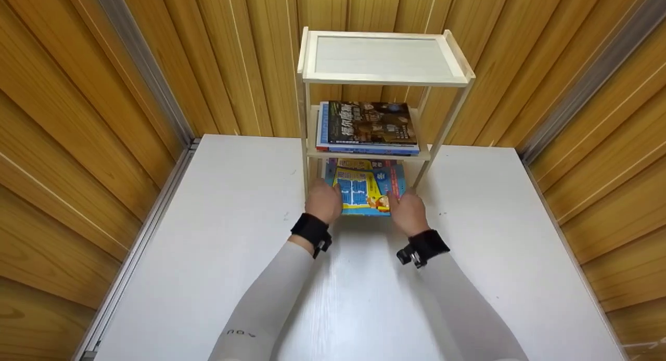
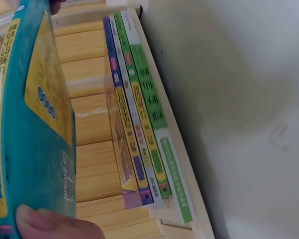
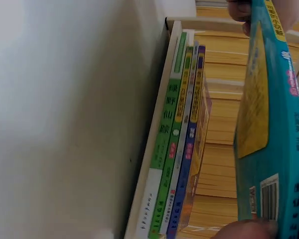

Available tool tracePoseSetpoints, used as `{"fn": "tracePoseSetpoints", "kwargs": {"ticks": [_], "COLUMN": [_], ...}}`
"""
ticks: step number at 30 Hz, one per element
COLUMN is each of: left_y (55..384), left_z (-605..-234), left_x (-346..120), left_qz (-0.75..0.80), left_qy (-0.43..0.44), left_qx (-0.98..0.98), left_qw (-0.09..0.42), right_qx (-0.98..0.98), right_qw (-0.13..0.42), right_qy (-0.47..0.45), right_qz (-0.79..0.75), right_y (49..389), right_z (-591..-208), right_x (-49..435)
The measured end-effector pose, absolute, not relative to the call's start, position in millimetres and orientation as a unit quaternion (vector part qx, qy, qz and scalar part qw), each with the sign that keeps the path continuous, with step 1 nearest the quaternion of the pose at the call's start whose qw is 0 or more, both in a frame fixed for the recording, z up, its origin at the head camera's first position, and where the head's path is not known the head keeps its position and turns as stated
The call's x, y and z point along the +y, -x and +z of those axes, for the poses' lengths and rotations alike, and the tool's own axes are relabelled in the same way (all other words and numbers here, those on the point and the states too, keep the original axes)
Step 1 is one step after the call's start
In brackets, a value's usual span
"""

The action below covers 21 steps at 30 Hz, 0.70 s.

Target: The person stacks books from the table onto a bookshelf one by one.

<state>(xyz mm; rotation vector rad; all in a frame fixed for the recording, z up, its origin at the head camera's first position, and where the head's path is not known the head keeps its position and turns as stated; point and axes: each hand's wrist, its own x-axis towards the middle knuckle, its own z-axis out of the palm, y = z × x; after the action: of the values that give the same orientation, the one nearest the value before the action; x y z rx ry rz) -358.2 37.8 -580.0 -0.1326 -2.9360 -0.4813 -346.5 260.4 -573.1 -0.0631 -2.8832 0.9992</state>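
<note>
Between them my two hands grip a teal book with a yellow cover panel [image 1: 359, 192] by its opposite side edges. The left hand [image 1: 323, 201] has the left edge, the right hand [image 1: 409, 214] the right. Both are at the front of the bottom level of a pale wooden shelf rack [image 1: 307, 116]. In the wrist views the book is lifted apart from a stack of books [image 2: 139, 114] lying on the bottom shelf [image 3: 154, 119]. That stack shows green, white and purple spines. My left thumb [image 2: 45, 221] presses the book's underside; my other fingers are mostly hidden.
On the middle shelf lies a pile of books topped by a dark-covered one [image 1: 372, 123]. The rack's top panel [image 1: 385, 56] is above it. Rack posts stand beside both hands. A white table [image 1: 234, 236] lies beneath, with wood-look walls [image 1: 250, 64] around it.
</note>
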Motion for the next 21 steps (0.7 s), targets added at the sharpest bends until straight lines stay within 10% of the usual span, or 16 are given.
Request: {"fn": "tracePoseSetpoints", "kwargs": {"ticks": [5,21], "left_y": [394,441], "left_z": [-573,-574], "left_x": [42,43], "left_qz": [0.061,-0.111], "left_qy": [0.16,0.07], "left_qx": [-0.982,-0.991], "left_qw": [0.085,-0.006], "right_qx": [-0.953,-0.955], "right_qw": [0.05,0.111], "right_qy": [0.0,-0.007], "right_qz": [0.299,0.273], "right_y": [380,412], "right_z": [-561,-568], "right_x": [268,250]}}
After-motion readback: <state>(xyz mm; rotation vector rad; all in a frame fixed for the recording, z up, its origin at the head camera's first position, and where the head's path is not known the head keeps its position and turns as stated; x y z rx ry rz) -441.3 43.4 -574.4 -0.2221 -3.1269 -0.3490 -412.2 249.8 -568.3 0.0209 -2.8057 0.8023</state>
